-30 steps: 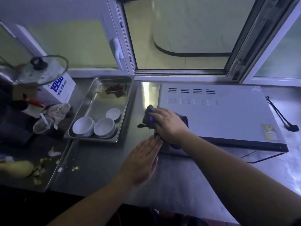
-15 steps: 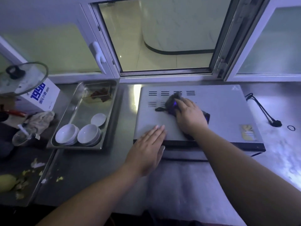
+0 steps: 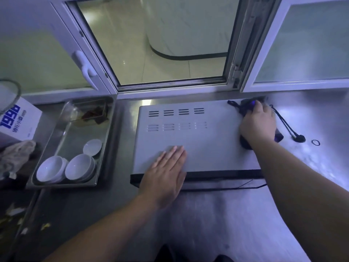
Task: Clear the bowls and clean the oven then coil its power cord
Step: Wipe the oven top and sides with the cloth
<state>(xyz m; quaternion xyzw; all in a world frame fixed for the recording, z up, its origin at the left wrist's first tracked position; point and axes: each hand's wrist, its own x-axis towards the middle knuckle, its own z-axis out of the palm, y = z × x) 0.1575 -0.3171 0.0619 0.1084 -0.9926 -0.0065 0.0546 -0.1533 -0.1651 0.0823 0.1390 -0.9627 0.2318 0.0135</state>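
The grey oven (image 3: 198, 137) sits on the steel counter below the window, its vented top facing me. My right hand (image 3: 257, 123) presses a dark cloth (image 3: 245, 108) onto the oven's back right corner. Flat on the oven's front left edge lies my left hand (image 3: 166, 173), fingers together, holding nothing. The black power cord (image 3: 283, 121) runs from behind the cloth across the counter to its plug (image 3: 299, 138). White bowls (image 3: 66, 168) and a small dish (image 3: 92, 147) lie in a steel tray (image 3: 105, 146) left of the oven.
A small black ring (image 3: 315, 142) lies on the counter beyond the plug. A white box with blue print (image 3: 17, 121) and a crumpled rag (image 3: 15, 156) stand at the far left. Food scraps (image 3: 45, 225) dot the lower left counter. An open window (image 3: 154, 44) is behind the oven.
My right hand has slid the cloth from the oven's left side, past the vents, to its back right corner. My left hand has moved from the counter onto the oven's front edge.
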